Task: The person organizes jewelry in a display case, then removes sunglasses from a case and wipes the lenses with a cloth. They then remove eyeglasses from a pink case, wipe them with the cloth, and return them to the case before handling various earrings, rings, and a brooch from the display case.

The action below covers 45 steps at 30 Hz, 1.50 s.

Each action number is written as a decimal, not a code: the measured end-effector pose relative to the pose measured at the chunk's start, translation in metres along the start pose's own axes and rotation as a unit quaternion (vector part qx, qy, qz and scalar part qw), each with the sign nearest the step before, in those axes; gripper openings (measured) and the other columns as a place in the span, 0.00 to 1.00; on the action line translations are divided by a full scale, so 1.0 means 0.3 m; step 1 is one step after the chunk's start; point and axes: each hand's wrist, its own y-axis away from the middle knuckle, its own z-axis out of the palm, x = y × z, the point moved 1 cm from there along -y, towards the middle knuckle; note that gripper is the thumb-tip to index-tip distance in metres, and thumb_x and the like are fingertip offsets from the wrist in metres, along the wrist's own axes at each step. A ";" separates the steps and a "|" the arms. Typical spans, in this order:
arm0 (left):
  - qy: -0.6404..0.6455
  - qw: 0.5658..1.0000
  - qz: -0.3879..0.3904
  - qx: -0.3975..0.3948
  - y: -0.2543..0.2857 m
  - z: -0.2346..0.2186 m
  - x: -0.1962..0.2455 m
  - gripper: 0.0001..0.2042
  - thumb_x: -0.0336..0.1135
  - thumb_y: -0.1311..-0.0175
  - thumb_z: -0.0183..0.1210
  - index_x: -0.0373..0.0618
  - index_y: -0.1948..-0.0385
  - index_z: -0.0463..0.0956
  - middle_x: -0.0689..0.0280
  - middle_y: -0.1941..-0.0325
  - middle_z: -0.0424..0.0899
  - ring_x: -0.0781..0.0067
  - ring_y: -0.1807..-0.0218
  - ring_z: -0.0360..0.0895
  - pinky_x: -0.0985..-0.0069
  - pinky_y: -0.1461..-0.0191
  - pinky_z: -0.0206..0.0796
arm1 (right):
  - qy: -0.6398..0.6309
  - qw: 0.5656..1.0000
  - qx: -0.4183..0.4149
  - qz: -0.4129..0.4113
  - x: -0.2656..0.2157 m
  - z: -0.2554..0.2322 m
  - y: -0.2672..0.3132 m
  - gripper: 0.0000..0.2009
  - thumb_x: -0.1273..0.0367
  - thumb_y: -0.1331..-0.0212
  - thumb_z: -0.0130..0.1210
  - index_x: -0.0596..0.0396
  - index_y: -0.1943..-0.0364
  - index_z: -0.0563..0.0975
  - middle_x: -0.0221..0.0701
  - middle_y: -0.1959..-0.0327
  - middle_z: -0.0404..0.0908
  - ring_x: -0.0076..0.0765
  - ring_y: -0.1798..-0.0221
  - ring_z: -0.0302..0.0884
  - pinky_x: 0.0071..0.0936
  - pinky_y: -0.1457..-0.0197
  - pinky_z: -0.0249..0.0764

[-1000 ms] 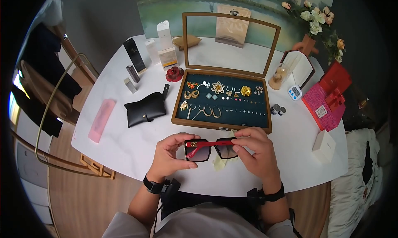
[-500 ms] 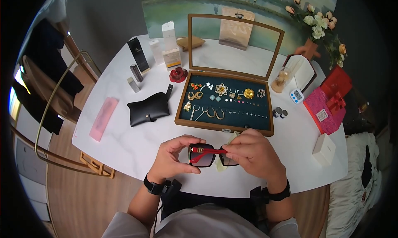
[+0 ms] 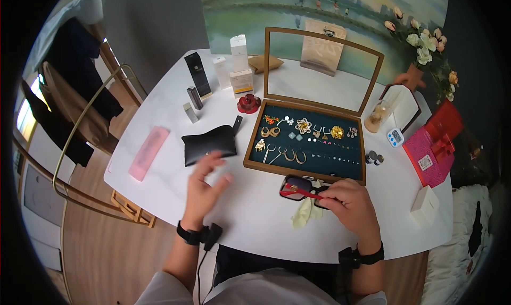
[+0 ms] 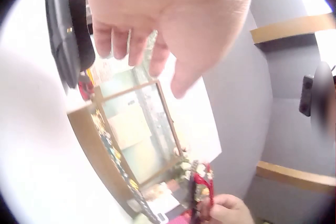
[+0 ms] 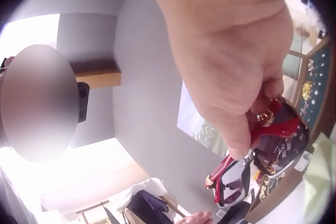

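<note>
My right hand (image 3: 348, 206) pinches a pair of sunglasses (image 3: 291, 189) with dark frames, tinted lenses and red temples folded across them. In the right wrist view, thumb and fingers grip the sunglasses (image 5: 281, 148) at one side. A pale yellow-green cloth (image 3: 303, 214) lies on the table below the glasses. My left hand (image 3: 205, 185) holds nothing, its fingers spread and pointing toward the black pouch (image 3: 210, 144); in the left wrist view the palm (image 4: 178, 19) shows with the fingers extended. The pouch has a small metal snap and a strap at its upper right corner.
A wooden display case (image 3: 306, 172) of jewelry stands with its glass lid up. Left of it are a pink case (image 3: 149, 153), a red flower ornament (image 3: 248, 104) and several small boxes. On the right are a timer (image 3: 395, 137), a pink gift bag (image 3: 426, 151) and a white box (image 3: 425, 206).
My left hand has let go of the sunglasses and moved left toward the black pouch. The right hand keeps them, now tilted, farther right beside the case. The head view has shifted.
</note>
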 end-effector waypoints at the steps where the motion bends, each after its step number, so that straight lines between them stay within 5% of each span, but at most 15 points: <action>1: -0.015 0.998 -0.019 0.064 -0.028 -0.033 -0.051 0.19 0.35 0.44 0.69 0.41 0.51 0.80 0.53 0.32 0.72 0.63 0.36 0.72 0.68 0.40 0.68 | -0.003 1.000 0.022 0.001 0.013 0.003 0.006 0.07 0.71 0.49 0.67 0.56 0.66 0.86 0.33 0.70 0.82 0.39 0.65 0.76 0.33 0.61 0.72; 2: -0.029 0.991 -0.037 0.128 -0.053 -0.068 -0.081 0.18 0.36 0.44 0.69 0.40 0.52 0.80 0.52 0.33 0.72 0.62 0.36 0.73 0.68 0.43 0.69 | -0.003 1.000 0.021 0.000 0.017 0.004 0.008 0.07 0.71 0.49 0.67 0.56 0.66 0.86 0.33 0.70 0.82 0.39 0.65 0.76 0.33 0.61 0.72; 3: -0.029 0.991 -0.037 0.128 -0.068 -0.098 -0.090 0.18 0.36 0.44 0.69 0.40 0.52 0.80 0.52 0.33 0.72 0.62 0.36 0.73 0.68 0.43 0.69 | -0.007 1.000 0.028 0.009 0.019 0.003 0.011 0.07 0.72 0.50 0.67 0.56 0.66 0.85 0.33 0.70 0.82 0.39 0.65 0.76 0.33 0.61 0.72; 5: -0.252 0.956 -0.091 0.122 -0.101 -0.151 -0.104 0.21 0.38 0.44 0.69 0.40 0.50 0.80 0.43 0.36 0.73 0.52 0.37 0.73 0.64 0.39 0.70 | -0.010 0.999 0.037 0.016 0.024 0.009 0.012 0.07 0.72 0.50 0.67 0.57 0.67 0.85 0.34 0.70 0.82 0.39 0.65 0.76 0.33 0.61 0.72; 8: -0.300 0.945 -0.107 0.070 -0.159 -0.202 -0.233 0.26 0.40 0.45 0.68 0.38 0.44 0.77 0.40 0.35 0.70 0.49 0.38 0.73 0.64 0.37 0.68 | -0.032 0.999 0.036 0.020 0.024 0.024 0.013 0.06 0.73 0.50 0.67 0.57 0.67 0.85 0.34 0.70 0.82 0.39 0.65 0.76 0.33 0.61 0.72; 14: -0.160 0.969 -0.185 -0.032 -0.235 -0.236 -0.283 0.38 0.39 0.53 0.73 0.33 0.37 0.70 0.42 0.39 0.74 0.53 0.38 0.74 0.66 0.36 0.67 | -0.010 0.999 0.038 0.008 0.020 0.026 0.007 0.07 0.72 0.49 0.67 0.56 0.66 0.86 0.34 0.68 0.84 0.39 0.64 0.77 0.33 0.60 0.73; 21: -0.171 0.954 -0.243 -0.035 -0.214 -0.216 -0.247 0.39 0.34 0.62 0.78 0.29 0.43 0.73 0.52 0.52 0.81 0.57 0.51 0.80 0.69 0.45 0.72 | -0.039 0.998 0.043 0.030 0.011 0.037 0.008 0.06 0.72 0.48 0.67 0.57 0.66 0.85 0.34 0.69 0.84 0.39 0.64 0.77 0.32 0.61 0.73; 23: -0.258 0.962 -0.081 0.043 -0.185 -0.211 -0.269 0.32 0.26 0.57 0.75 0.31 0.45 0.72 0.60 0.59 0.82 0.69 0.62 0.79 0.73 0.53 0.74 | -0.044 0.997 0.044 0.035 0.011 0.042 0.009 0.06 0.73 0.49 0.67 0.57 0.66 0.85 0.34 0.69 0.83 0.38 0.65 0.77 0.32 0.62 0.73; 27: -0.102 0.975 -0.194 0.031 -0.146 -0.223 -0.217 0.33 0.23 0.54 0.73 0.32 0.42 0.70 0.60 0.55 0.81 0.72 0.61 0.79 0.76 0.55 0.74 | -0.044 0.997 0.053 0.038 0.025 0.045 0.021 0.06 0.74 0.49 0.67 0.57 0.66 0.85 0.34 0.69 0.83 0.38 0.65 0.77 0.31 0.63 0.73; 34: 0.100 0.986 -0.094 0.098 -0.074 -0.272 -0.056 0.33 0.19 0.54 0.70 0.30 0.41 0.69 0.59 0.46 0.76 0.70 0.49 0.79 0.74 0.47 0.77 | -0.090 0.982 0.137 0.092 0.064 0.027 0.071 0.06 0.77 0.49 0.66 0.59 0.65 0.85 0.35 0.68 0.83 0.35 0.64 0.78 0.27 0.62 0.74; 37: 0.045 0.997 0.049 0.036 -0.050 -0.268 0.048 0.32 0.24 0.55 0.75 0.32 0.44 0.71 0.62 0.42 0.69 0.70 0.43 0.75 0.76 0.50 0.79 | -0.163 0.957 0.204 0.125 0.052 0.005 0.088 0.07 0.78 0.49 0.66 0.60 0.65 0.85 0.35 0.68 0.83 0.34 0.64 0.79 0.27 0.63 0.74; 40: 0.019 0.996 0.076 -0.049 -0.001 -0.168 0.195 0.31 0.26 0.56 0.77 0.35 0.47 0.73 0.62 0.41 0.67 0.70 0.45 0.75 0.77 0.52 0.80 | -0.211 0.934 0.256 0.129 0.010 -0.038 0.107 0.08 0.80 0.52 0.67 0.60 0.65 0.85 0.34 0.69 0.81 0.33 0.66 0.78 0.28 0.64 0.73; 42: 0.018 0.991 0.049 -0.119 0.036 -0.079 0.257 0.29 0.24 0.57 0.77 0.38 0.50 0.74 0.60 0.41 0.67 0.70 0.46 0.76 0.78 0.54 0.81 | -0.146 0.973 0.179 0.020 -0.010 -0.073 0.137 0.09 0.78 0.55 0.69 0.58 0.66 0.85 0.32 0.71 0.81 0.32 0.68 0.77 0.27 0.65 0.72; 43: 0.027 0.986 0.026 -0.161 0.056 -0.045 0.268 0.29 0.26 0.58 0.78 0.38 0.51 0.74 0.60 0.41 0.67 0.70 0.45 0.75 0.78 0.54 0.79 | -0.146 0.973 0.177 0.032 -0.041 -0.091 0.140 0.09 0.78 0.55 0.69 0.58 0.66 0.85 0.32 0.71 0.81 0.32 0.68 0.77 0.27 0.65 0.72; 45: 0.029 0.973 0.035 -0.226 0.077 0.025 0.275 0.29 0.28 0.59 0.79 0.39 0.52 0.74 0.61 0.41 0.66 0.70 0.44 0.75 0.79 0.54 0.78 | -0.056 0.995 0.036 -0.070 -0.113 -0.112 0.118 0.09 0.74 0.56 0.71 0.54 0.67 0.86 0.29 0.72 0.81 0.33 0.68 0.77 0.28 0.66 0.72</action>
